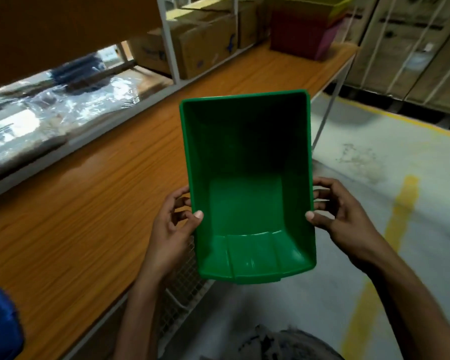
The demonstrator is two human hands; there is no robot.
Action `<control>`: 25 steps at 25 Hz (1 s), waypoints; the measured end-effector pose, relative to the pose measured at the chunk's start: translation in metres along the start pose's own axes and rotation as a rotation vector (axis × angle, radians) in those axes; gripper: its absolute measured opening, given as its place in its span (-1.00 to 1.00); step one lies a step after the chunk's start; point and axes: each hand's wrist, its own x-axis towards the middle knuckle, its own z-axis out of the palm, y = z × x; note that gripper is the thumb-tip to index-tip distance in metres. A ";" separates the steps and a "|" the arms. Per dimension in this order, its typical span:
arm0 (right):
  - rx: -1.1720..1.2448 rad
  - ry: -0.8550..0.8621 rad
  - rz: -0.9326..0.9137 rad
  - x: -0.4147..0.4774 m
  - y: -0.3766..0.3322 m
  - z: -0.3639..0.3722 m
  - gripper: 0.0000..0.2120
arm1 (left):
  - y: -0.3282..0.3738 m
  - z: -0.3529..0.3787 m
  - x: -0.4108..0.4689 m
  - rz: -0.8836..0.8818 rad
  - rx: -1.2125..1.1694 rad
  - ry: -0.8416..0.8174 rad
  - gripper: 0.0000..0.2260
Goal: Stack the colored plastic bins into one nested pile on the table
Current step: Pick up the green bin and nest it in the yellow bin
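Green bin (247, 203): you held it above the table (89, 203) edge
Left hand (176, 224): clasped its left wall
Right hand (335, 211): clasped its right wall

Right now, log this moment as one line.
step: carry | left hand, right hand: holding green bin | bin: empty, off table | pile: far end

A long wooden table (94, 203) with pale metal legs runs away along the left. At its far end a pile of bins (304, 32) sits on the top, dark red in front, pink and yellow showing behind. Cardboard boxes (200, 48) stand on a shelf just beyond the table's back edge. The grey floor (361, 178) alongside carries yellow painted lines.
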 end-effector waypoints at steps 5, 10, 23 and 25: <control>-0.026 0.110 0.084 -0.006 0.023 -0.105 -0.46 | 0.000 0.106 0.011 -0.034 0.022 -0.119 -0.56; 0.059 0.192 0.178 0.005 0.052 -0.191 -0.50 | 0.004 0.210 0.034 -0.100 0.060 -0.165 -0.60; 0.254 0.407 0.508 0.116 0.125 -0.323 -0.66 | -0.021 0.411 0.196 -0.387 0.188 -0.370 -0.70; 0.257 0.458 0.518 0.145 0.129 -0.338 -0.62 | -0.026 0.440 0.229 -0.380 0.174 -0.407 -0.71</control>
